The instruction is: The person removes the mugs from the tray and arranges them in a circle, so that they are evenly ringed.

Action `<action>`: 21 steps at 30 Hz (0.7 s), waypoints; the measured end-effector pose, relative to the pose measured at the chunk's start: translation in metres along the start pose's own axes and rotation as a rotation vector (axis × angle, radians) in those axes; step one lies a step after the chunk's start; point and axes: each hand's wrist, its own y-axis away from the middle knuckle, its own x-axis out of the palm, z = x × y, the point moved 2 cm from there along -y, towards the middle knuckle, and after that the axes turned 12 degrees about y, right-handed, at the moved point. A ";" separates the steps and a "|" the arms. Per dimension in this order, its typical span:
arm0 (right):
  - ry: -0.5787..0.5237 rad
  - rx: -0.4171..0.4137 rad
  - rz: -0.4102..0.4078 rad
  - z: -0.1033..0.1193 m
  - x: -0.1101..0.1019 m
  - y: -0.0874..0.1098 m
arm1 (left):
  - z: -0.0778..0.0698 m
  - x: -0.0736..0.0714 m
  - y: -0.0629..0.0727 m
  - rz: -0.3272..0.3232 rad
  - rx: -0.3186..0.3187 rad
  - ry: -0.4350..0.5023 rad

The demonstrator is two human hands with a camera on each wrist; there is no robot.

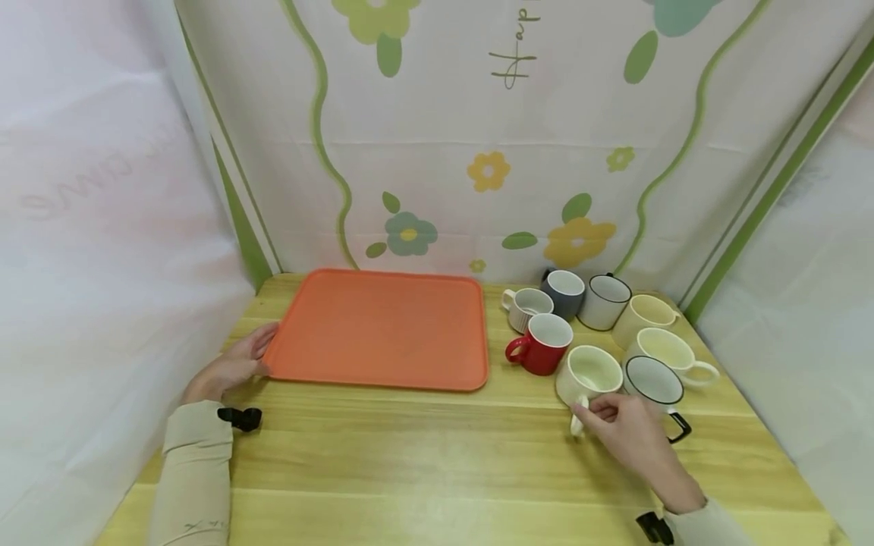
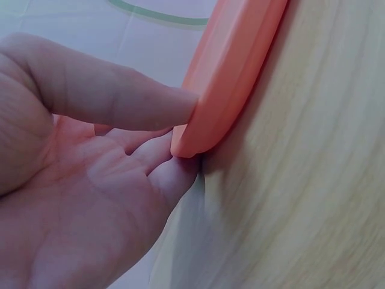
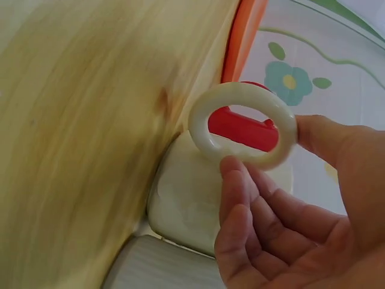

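An orange tray (image 1: 382, 330) lies on the wooden table at the left and middle. My left hand (image 1: 235, 365) holds its near left corner; in the left wrist view the thumb (image 2: 138, 102) presses the rim while the fingers reach underneath. On the right, my right hand (image 1: 635, 436) pinches the ring-shaped handle (image 3: 207, 129) of a cream mug (image 1: 576, 383), thumb on one side and fingertips on the other. This mug stands upright, its handle turned towards the table's front. Behind it is a red mug (image 1: 546, 356), handle pointing left.
Beside the right hand stands a white mug (image 1: 649, 383) with a black rim and handle. Several more mugs cluster behind, among them a striped one (image 1: 522, 315), a dark grey one (image 1: 568, 303) and a pale yellow one (image 1: 631, 326). Flower-printed cloth (image 1: 423, 174) hangs behind the table (image 1: 410, 462).
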 end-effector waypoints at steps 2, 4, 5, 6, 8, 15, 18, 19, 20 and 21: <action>-0.006 0.014 -0.011 -0.001 0.004 -0.002 | 0.000 0.001 -0.001 0.005 0.002 0.003; 0.002 0.037 -0.013 -0.002 0.006 -0.004 | 0.000 0.003 -0.003 0.002 -0.004 0.000; 0.010 0.050 -0.015 -0.003 0.007 -0.005 | 0.000 0.003 -0.003 0.001 -0.007 -0.004; 0.019 0.062 -0.016 -0.003 0.007 -0.006 | 0.000 0.004 -0.003 0.000 -0.009 -0.007; 0.029 0.089 -0.014 -0.004 0.007 -0.008 | 0.000 0.004 -0.003 -0.002 -0.014 -0.006; 0.075 0.080 -0.078 0.000 -0.003 -0.008 | -0.002 0.007 -0.005 -0.013 -0.031 -0.031; 0.089 0.015 -0.158 0.007 -0.013 -0.009 | -0.008 0.010 -0.003 -0.026 -0.038 -0.147; 0.089 -0.016 -0.178 0.011 -0.017 -0.010 | -0.011 0.013 -0.002 -0.037 -0.040 -0.208; 0.088 -0.046 -0.182 0.015 -0.020 -0.012 | -0.014 0.015 -0.002 -0.048 -0.042 -0.277; 0.093 -0.078 -0.177 0.020 -0.023 -0.014 | -0.019 0.019 -0.002 -0.056 -0.042 -0.342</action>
